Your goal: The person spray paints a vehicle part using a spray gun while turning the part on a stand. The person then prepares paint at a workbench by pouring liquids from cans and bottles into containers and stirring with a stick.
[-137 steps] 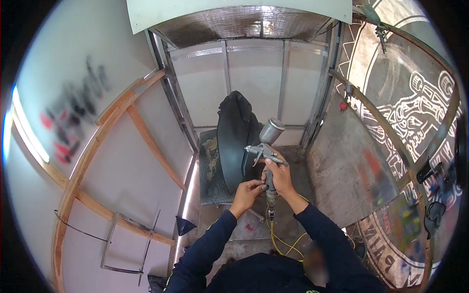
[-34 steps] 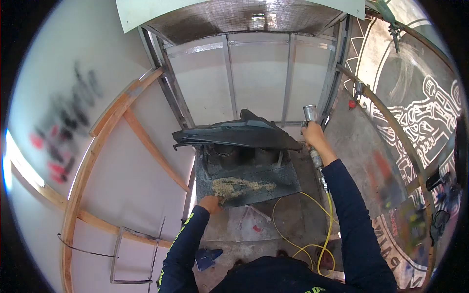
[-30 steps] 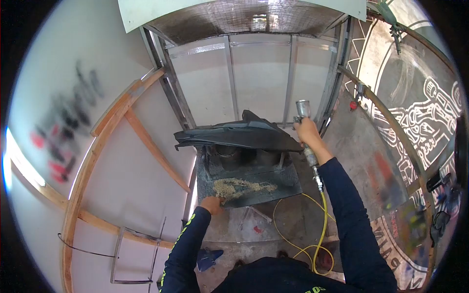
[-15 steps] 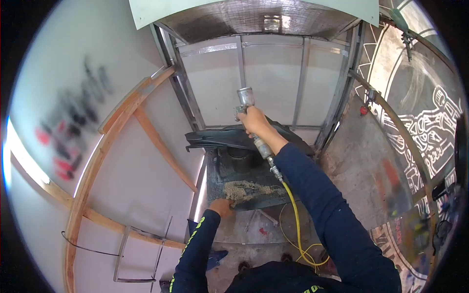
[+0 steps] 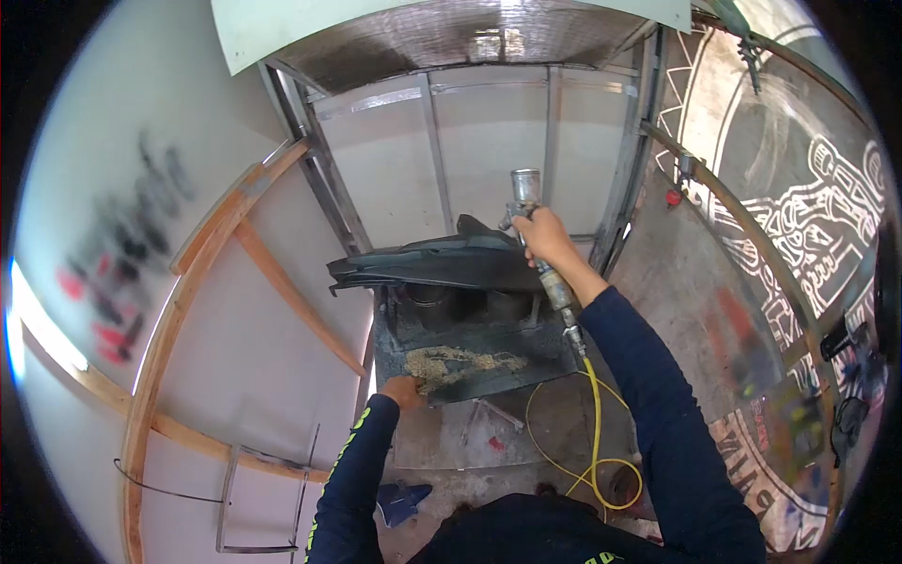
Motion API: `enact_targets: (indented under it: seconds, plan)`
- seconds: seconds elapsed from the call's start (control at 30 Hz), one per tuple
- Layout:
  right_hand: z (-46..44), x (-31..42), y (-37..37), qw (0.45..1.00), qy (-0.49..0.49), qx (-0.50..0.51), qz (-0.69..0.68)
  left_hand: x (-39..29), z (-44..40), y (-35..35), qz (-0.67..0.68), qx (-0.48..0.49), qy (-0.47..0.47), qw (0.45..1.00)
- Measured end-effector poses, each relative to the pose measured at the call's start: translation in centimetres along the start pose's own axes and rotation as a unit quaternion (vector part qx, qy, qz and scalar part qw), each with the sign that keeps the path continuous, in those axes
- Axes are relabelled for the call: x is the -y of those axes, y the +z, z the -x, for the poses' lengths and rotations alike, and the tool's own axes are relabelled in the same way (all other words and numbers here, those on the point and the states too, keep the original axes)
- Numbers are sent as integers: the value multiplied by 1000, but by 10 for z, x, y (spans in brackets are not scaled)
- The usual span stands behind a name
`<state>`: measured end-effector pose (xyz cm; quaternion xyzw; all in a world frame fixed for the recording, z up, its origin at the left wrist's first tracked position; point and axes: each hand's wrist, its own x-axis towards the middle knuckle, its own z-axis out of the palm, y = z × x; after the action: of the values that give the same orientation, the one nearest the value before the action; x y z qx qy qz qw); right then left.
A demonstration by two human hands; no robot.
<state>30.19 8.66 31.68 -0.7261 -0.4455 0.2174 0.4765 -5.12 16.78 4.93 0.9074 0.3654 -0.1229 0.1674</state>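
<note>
My right hand (image 5: 552,240) is wrapped round the handle of a spray gun (image 5: 526,186), its metal cup uppermost. A yellow air hose (image 5: 598,414) runs from the gun's lower end. Beside the gun, a long black molded panel (image 5: 427,270) lies across the back of a dark stand (image 5: 489,383). My left hand (image 5: 402,391) is closed at the stand's front left corner, with its fingers partly hidden. A rough tan patch (image 5: 460,365) marks the stand's top near that hand.
Wooden framing (image 5: 178,310) rises on the left, with a thin metal frame (image 5: 258,498) leaning below. A hood (image 5: 451,38) overhangs the back. Hose loops lie on the floor by my feet. At right hangs a painted dark sheet (image 5: 799,207) behind a curved rail (image 5: 752,211).
My right hand and the spray gun have moved right along the black panel, uncovering more of it. The view has shifted slightly. My left hand stays at the stand's corner.
</note>
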Motion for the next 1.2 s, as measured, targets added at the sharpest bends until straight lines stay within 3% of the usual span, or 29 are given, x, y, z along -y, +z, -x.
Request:
enact_targets:
  seconds: [0.37,0.57,0.63,0.7,0.73,0.8,0.83,0.9,0.93,1.0,1.1,1.2]
  plan:
    - [48,-94,-100,990,63,-111,65,16,-8,-4,-42,20,-16,999]
    - [67,-100,-121,993,95,-67,29,45,-33,25,-54,19,-61,996]
    - [79,-97,-122,999,44,-17,-27,35,-28,19,-80,19,-62,995]
    - [91,-94,-122,999,26,5,-25,12,-22,18,-15,-30,-163,986]
    - [96,-93,-122,999,8,25,-24,2,-19,20,-15,-30,-162,986]
    - [106,-90,-122,999,-6,42,-22,-19,-18,22,-81,-104,-82,988]
    - [110,-89,-123,998,-18,60,-21,-32,-17,20,-81,-103,-83,988]
    - [118,-87,-124,997,-21,74,-11,-61,-18,18,-13,-55,17,998]
    - [121,-85,-124,996,-26,87,-2,-78,-14,20,-12,-55,18,998]
    - [133,-78,-124,995,-24,99,-20,-112,-6,25,-2,-58,111,992]
    - [152,-72,-125,990,-11,136,-26,-147,11,39,28,-29,165,985]
    - [173,-62,-128,983,-4,181,1,-151,28,52,13,18,126,992]
